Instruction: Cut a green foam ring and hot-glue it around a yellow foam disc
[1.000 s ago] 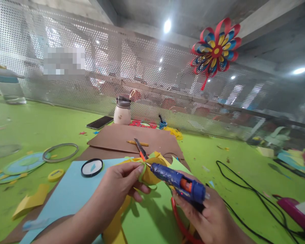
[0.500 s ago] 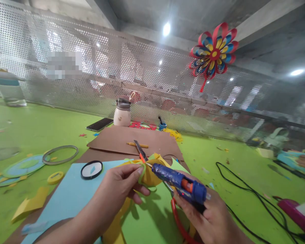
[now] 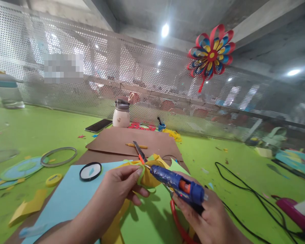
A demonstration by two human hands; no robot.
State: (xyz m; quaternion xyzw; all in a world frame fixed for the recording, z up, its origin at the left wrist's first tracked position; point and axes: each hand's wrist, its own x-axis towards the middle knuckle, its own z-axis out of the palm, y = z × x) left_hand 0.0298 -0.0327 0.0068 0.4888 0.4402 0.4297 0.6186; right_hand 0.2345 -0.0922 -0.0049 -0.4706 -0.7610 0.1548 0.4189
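Note:
My left hand (image 3: pixel 119 188) pinches a folded yellow and green paper piece (image 3: pixel 147 178) between thumb and fingers above the sheets. My right hand (image 3: pixel 208 217) grips a blue glue gun (image 3: pixel 179 185), its nozzle touching the paper piece just right of my left fingertips. Beneath the hands lie a light blue paper sheet (image 3: pixel 66 198) and a green sheet (image 3: pixel 149 220). A red ring (image 3: pixel 176 222) shows under my right hand.
Orange-handled scissors (image 3: pixel 139 152) and a pencil (image 3: pixel 136 146) lie on brown card (image 3: pixel 117 139). A bottle (image 3: pixel 121 114), phone (image 3: pixel 98 125), round mirror (image 3: pixel 90 171) and metal hoop (image 3: pixel 58 156) stand around. Black cable (image 3: pixel 246 193) runs right. A paper flower (image 3: pixel 210 54) hangs on the mesh wall.
Hands, paper piece and glue gun keep the same pose; only the view has shifted slightly.

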